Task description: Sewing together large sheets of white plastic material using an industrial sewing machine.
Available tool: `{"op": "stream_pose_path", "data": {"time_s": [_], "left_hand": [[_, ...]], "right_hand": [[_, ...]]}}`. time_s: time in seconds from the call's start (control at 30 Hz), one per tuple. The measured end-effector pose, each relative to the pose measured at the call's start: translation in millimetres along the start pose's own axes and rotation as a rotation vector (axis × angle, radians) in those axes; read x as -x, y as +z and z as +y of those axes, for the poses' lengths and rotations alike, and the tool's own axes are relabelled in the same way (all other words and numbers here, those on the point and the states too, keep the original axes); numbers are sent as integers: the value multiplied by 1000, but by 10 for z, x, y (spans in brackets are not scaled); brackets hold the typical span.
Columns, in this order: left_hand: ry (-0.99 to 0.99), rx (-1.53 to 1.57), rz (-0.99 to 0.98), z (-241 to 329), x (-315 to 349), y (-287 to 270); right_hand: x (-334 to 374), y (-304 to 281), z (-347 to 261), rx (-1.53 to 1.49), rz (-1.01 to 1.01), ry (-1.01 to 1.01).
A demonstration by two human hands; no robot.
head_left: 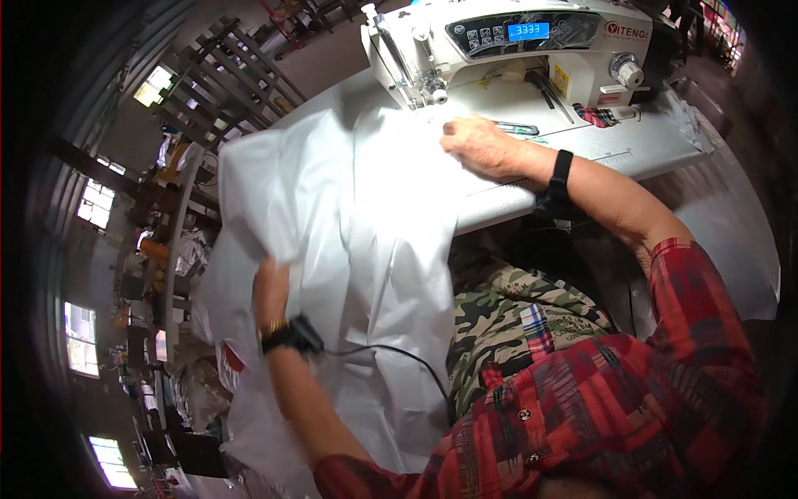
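Observation:
A large white plasticky sheet (320, 195) drapes over the sewing machine's table and down across my lap, glaring bright below the needle area. At its right edge near the sewing machine head (407, 58), my right hand (485, 147) is closed, its curled fingers gripping the sheet. My left hand (272, 291) is lower down at the left, against a fold of the same sheet. It is smeared by motion and its fingers are hidden, so its grip does not show. Just beyond my right hand lies a small tool with a green and dark handle (519, 129).
The sewing machine (540, 37) has a lit blue display and a handwheel-like knob (625, 71). A plaid cloth scrap (595, 115) lies on its bed. A black cable (399, 351) runs from my left wrist across the sheet. Cluttered shelving (179, 258) stands at the left.

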State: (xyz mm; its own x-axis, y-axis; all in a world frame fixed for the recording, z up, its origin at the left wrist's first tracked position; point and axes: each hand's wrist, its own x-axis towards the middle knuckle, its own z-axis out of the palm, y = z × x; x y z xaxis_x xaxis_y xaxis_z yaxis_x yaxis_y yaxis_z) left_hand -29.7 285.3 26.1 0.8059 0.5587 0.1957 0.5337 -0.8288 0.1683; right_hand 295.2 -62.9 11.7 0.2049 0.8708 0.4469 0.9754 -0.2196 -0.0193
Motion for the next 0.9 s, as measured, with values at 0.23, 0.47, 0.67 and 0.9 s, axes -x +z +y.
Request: {"op": "stream_pose_path", "data": {"time_s": [0.23,0.47,0.67,0.9], "left_hand": [[-633,711,223,-1295,2002,-699],[-550,102,833,-1110,1867,-1047],[250,386,86,1296,2085,-860],[204,821,-657,2385,2375,-353]], "right_hand": [[-23,-91,280,-181,-71,147],[978,-285,-847,-552,3,201],[1121,359,-1545,-1381,-421,340],[142,54,-2375,-1753,-26,337]]}}
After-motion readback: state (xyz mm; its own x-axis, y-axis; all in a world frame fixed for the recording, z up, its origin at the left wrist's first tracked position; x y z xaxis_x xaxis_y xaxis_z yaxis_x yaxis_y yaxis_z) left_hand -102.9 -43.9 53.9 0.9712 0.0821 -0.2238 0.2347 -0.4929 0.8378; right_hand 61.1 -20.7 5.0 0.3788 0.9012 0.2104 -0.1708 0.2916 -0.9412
